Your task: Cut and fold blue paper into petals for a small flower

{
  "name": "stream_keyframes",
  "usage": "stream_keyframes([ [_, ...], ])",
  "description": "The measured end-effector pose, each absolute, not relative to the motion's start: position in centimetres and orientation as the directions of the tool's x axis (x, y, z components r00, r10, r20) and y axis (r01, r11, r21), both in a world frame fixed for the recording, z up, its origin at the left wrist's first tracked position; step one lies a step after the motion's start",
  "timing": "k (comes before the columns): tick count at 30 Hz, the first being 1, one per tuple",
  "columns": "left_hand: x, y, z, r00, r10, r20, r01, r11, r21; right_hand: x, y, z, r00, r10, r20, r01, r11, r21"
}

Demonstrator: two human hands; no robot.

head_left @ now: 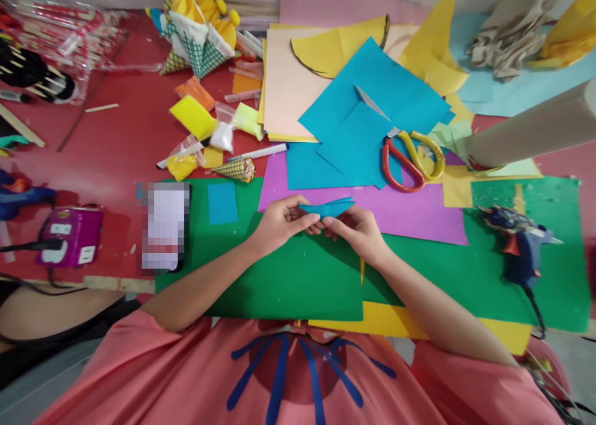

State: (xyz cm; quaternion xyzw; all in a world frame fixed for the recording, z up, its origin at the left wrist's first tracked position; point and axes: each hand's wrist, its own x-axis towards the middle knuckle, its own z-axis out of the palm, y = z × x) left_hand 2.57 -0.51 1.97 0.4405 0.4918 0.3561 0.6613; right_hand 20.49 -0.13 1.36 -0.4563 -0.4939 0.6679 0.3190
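Between my two hands is a small folded piece of blue paper [329, 208], raised over the green sheet [298, 282]. My left hand [285, 221] pinches its left end, thumb on the near side. My right hand [356, 228] grips the right end in the same way, with the fingers partly hidden behind the paper. Just beyond lies a purple sheet [419, 211]. Scissors [407, 161] with one red and one yellow handle rest partly on blue paper sheets [351, 143]. A small blue rectangle [222, 203] lies left of my hands.
A phone [165, 226] with a blurred screen lies left, near a purple power socket box [69, 236]. On the right are a glue gun [524, 245] and a pale paper roll [535, 124]. Small clay packets [193, 116] and a patterned cone [237, 169] sit behind. Someone's leg [56, 313] shows lower left.
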Motion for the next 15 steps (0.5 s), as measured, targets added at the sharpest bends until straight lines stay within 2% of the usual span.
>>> stream_keyframes([
  [8,2.34,-0.37,2.07,0.259,0.900,-0.350,0.097,0.337,0.937,20.52,-0.33,0.91,-0.369,0.881,-0.296,0.117,-0.272,-0.955],
  [15,2.36,-0.26,2.10,0.231,0.913,-0.337,0.073,0.329,0.942,20.49,-0.27,0.94,-0.356,0.883,-0.305,0.126,-0.278,-0.952],
])
